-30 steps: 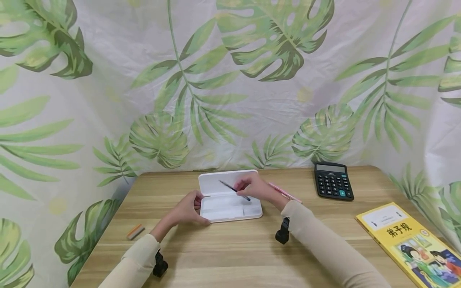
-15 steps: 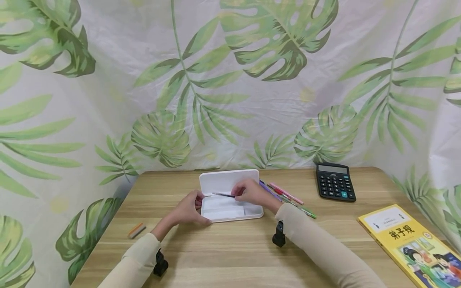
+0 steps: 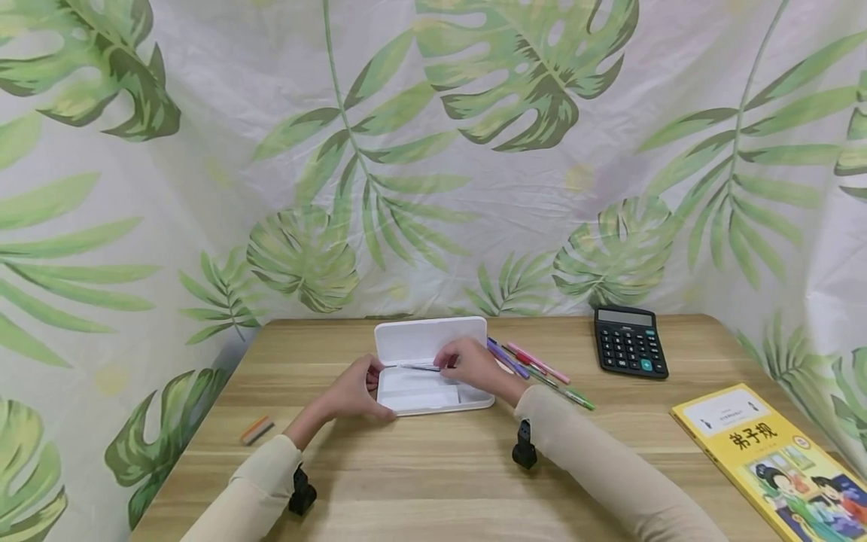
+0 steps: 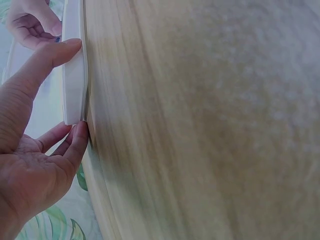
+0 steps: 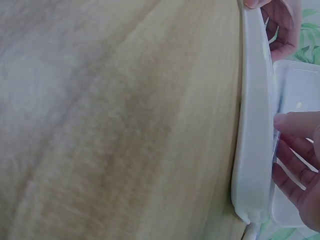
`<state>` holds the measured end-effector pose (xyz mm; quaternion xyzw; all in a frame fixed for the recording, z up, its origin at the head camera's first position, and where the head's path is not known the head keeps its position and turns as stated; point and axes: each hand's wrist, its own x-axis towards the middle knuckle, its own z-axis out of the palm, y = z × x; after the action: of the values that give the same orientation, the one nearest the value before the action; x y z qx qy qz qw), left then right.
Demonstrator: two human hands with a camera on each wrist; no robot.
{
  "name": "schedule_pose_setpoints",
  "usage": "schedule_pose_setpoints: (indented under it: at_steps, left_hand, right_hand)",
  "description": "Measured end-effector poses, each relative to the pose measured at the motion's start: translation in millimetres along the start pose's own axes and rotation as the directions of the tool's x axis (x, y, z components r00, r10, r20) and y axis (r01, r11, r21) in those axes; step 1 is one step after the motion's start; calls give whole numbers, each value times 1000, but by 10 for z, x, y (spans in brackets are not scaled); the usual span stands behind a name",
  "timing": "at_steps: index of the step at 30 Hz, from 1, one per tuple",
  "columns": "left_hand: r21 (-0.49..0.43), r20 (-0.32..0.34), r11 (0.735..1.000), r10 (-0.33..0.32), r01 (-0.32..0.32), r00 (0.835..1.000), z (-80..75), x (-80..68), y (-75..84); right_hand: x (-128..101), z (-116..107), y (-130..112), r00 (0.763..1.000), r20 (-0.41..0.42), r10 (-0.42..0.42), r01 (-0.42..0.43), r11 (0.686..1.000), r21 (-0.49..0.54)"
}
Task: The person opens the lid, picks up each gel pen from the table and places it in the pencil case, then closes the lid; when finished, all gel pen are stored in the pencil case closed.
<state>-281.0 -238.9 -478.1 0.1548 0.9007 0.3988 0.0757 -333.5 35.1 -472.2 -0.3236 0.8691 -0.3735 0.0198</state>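
A white pencil case (image 3: 440,411) lies open on the table, its lid (image 3: 427,331) raised at the back. My left hand (image 3: 355,391) grips the case's left end, thumb along the front wall and fingers round the side, as the left wrist view also shows. Inside, my right hand (image 3: 470,361) pinches a thin dark pen (image 3: 415,367) by its right part. The pen lies nearly level along the rear of the case, near the hinge. In the right wrist view the case's front wall (image 5: 255,125) hides most of the pen below the right fingertips.
Several coloured pens (image 3: 535,366) lie just right of the case. A black calculator (image 3: 630,342) sits at the back right, a yellow book (image 3: 772,452) at the right edge. An orange and grey eraser (image 3: 257,430) is on the left. A leaf-patterned cloth (image 3: 433,188) hangs behind.
My right hand has lowered the pen from a tilt above the case to nearly level inside its rear part. More coloured pens are uncovered beside the right forearm. My left hand has stayed put.
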Motion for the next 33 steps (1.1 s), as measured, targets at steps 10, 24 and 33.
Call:
schedule_pose_setpoints:
  at_steps: [10,24,33]
  left_hand:
    - [0,0,1000,1,-1,1000,-18,10,27]
    - [-16,6,1000,-1,1,1000,0,-1,19]
    - [-2,1,1000,7,-7,1000,-14,-5,36]
  right_hand:
    - [8,-49,0,996,-37,-87,88,996,18]
    - [-136,-530,-21,994,-51,-94,98,992,74]
    - [-271,-1089,110,996,-89,-4,8,999,48]
